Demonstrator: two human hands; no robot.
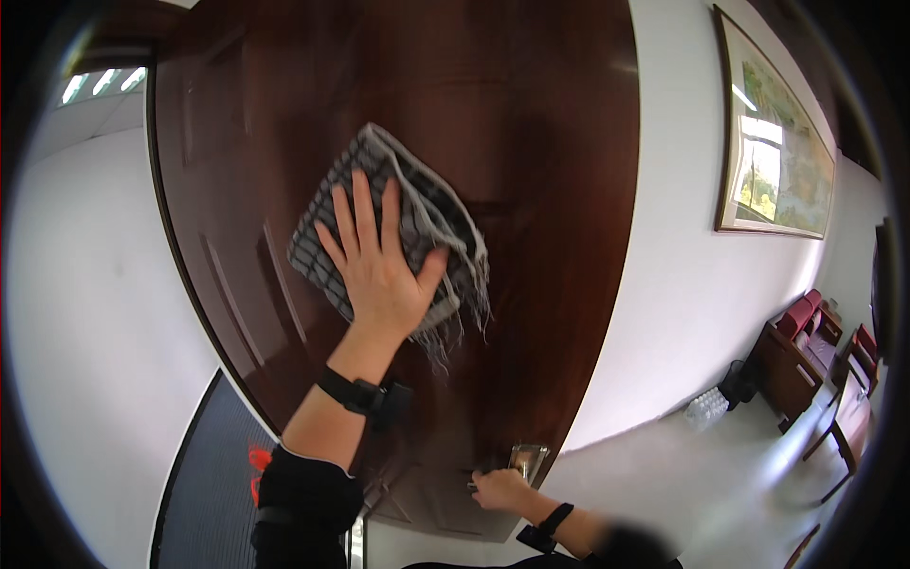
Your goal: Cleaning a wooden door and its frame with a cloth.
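Observation:
A dark brown panelled wooden door (554, 213) fills the middle of the view. My left hand (380, 267), fingers spread, presses a folded grey and black checked cloth (430, 213) flat on its face. Frayed threads hang from the cloth's lower right edge, and its folded layers gape on the right side. Lower down, my right hand (501, 489) is closed around the door handle (471, 486), most of which the fingers hide. Beside that hand, a shiny metal handle plate (527, 459) shows near the door's edge. Both wrists wear black straps with small devices.
A framed picture (771, 163) hangs on the white wall at right. Below it are a pack of plastic bottles (707, 407), a wooden cabinet-like piece (789, 366) and a wooden table (849, 412). A dark ribbed mat (210, 462) with red marks lies at lower left.

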